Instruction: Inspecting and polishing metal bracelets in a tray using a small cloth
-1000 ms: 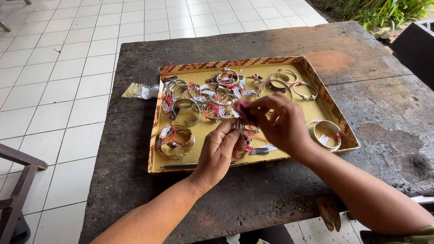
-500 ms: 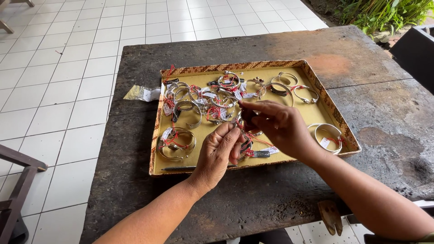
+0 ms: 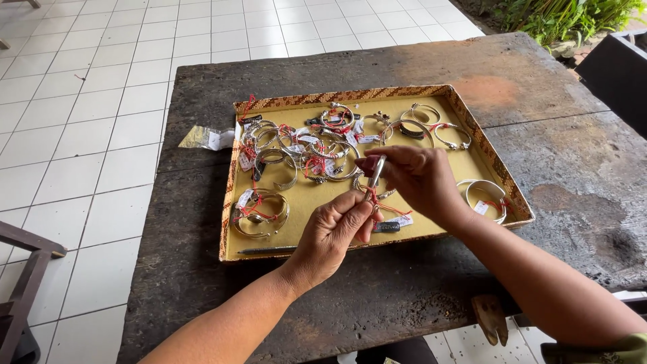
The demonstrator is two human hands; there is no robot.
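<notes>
I hold a silver bangle point(image 3: 375, 176) edge-on above the front half of the tray, so it shows as a narrow bar whose long axis runs from upper right, near my right fingertips, down and to the left toward my left thumb. My right hand point(image 3: 419, 180) has its fingers curled in and pinches the upper end of the bangle between thumb and forefinger; the other fingers are folded loosely behind. My left hand point(image 3: 331, 232) comes up from below with the fingers bent close together, and its thumb and forefinger pinch the lower end, where a red string point(image 3: 377, 202) with a small tag hangs. The two hands are just beside each other, nearly touching at the bangle. Under them lies the tray point(image 3: 337, 251), a shallow rectangle with a mustard-yellow floor and a woven patterned rim. In its far left part sits a heap of silver bangles point(image 3: 306, 145) tied with red strings and white tags; one wide gold-toned bangle point(image 3: 261, 210) lies alone near the left front, and a plain silver cuff point(image 3: 486, 197) lies at the right edge, close to my right wrist. A thin dark pen point(image 3: 266, 249) lies along the front rim. The tray rests on a dark, weathered wooden table point(image 3: 552, 87), and a small clear plastic bag point(image 3: 207, 138) lies on the table just left of the tray.
</notes>
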